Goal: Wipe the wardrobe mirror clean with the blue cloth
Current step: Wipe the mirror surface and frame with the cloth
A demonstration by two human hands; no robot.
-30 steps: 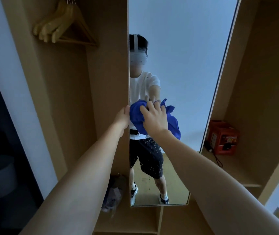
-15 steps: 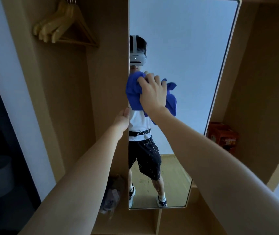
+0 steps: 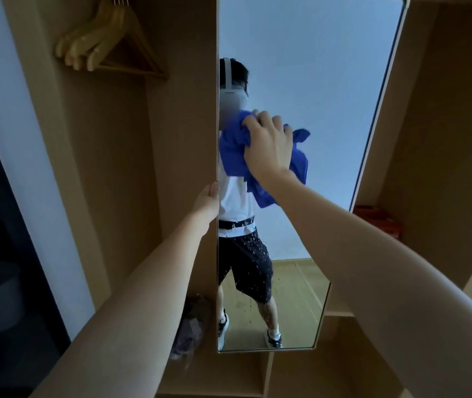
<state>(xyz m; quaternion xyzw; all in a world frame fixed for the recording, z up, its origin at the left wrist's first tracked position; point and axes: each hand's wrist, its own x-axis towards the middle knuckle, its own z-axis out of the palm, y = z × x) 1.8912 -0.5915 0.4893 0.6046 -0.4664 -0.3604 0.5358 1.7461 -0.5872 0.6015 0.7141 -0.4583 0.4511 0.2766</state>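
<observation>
— So, where is the blue cloth against the mirror?

— I see it bunched against the glass near the mirror's left edge, about mid-height. My right hand presses it there, fingers curled into the fabric and gripping a fold. A loose tail of the cloth hangs below the wrist, and one corner sticks out to the right of the knuckles.

— And your other hand?

— My left hand grips the mirror's left edge, below the cloth. The thumb lies along the front of the edge; the fingers wrap behind the panel, so I cannot see them.

— What shape is the glass in?

— Small droplets or specks dot the lower half of the mirror, well below the cloth. The upper part looks plain from here.

— Anything else around the mirror?

— Wooden hangers hang up to the left of it, inside the wardrobe. An orange box sits on a shelf at the mirror's right edge, partly hidden by my forearm. Something dark and crumpled lies by the mirror's lower left corner; I cannot tell what it is.
</observation>
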